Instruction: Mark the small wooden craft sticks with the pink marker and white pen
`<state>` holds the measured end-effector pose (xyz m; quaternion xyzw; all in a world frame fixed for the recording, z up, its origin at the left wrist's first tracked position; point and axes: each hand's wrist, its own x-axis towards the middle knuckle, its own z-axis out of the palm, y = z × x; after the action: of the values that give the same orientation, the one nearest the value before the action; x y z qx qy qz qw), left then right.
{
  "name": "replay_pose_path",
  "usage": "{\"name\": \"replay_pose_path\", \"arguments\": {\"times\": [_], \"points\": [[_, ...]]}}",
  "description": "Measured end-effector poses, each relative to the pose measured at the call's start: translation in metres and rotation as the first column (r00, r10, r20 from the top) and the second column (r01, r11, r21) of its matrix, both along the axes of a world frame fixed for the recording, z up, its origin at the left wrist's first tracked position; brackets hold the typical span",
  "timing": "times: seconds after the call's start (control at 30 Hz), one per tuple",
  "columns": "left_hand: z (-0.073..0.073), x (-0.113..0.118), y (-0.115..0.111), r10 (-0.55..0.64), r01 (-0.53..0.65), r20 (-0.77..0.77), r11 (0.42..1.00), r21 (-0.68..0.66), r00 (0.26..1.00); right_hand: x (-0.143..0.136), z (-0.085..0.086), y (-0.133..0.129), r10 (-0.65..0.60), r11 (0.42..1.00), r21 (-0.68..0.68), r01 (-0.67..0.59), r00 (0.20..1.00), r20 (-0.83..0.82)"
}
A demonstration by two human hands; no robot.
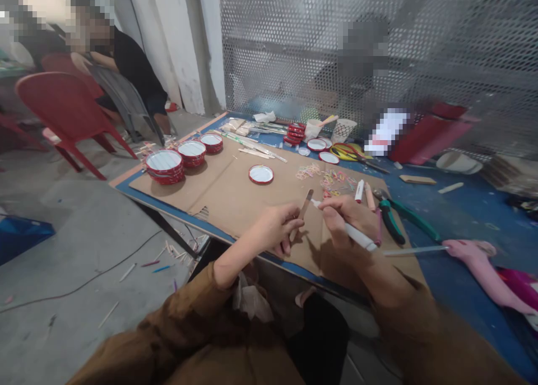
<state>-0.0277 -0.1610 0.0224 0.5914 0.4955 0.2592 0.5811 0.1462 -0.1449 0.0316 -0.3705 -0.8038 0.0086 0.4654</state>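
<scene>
My left hand (277,226) pinches a flat wooden craft stick (306,202), tilted upward, with a dark patch near its upper end. Close by on the right, my right hand (352,219) grips a white marker (360,237) like a pen. The marker's tip is at the stick's upper part; whether they touch I cannot tell. Beyond my hands, a white disc with a red rim (261,175) lies on the cardboard (227,197). Small coloured bands (334,179) are scattered past the stick. A second marker (359,190) rests beside my right hand.
Stacks of red-rimmed discs (165,162) stand on the table's left. At right lie green-handled pliers (392,223) and a pink glue gun (479,266). Scissors (342,151) and paper cups (311,129) sit at the back, before a perforated metal panel (277,43). People sit behind a red chair (63,102).
</scene>
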Motion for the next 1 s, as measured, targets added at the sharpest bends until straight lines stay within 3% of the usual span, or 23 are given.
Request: {"name": "replay_pose_path", "arguments": {"times": [0.3, 0.7, 1.0], "points": [[-0.0007, 0.0002, 0.0, 0.005, -0.005, 0.019, 1.0, -0.005, 1.0, 0.0003, 0.0017, -0.0002, 0.026, 0.998, 0.064, -0.027, 1.0, 0.014], [-0.0012, -0.0012, 0.0007, -0.016, 0.016, 0.02, 1.0, 0.018, 1.0, 0.0, 0.0009, 0.0008, 0.006, 1.0, 0.009, -0.006, 1.0, 0.023], [-0.002, -0.0012, 0.0006, -0.016, 0.015, 0.018, 1.0, 0.025, 1.0, -0.0006, 0.002, 0.0, 0.02, 0.998, 0.057, -0.022, 0.999, 0.031]]}}
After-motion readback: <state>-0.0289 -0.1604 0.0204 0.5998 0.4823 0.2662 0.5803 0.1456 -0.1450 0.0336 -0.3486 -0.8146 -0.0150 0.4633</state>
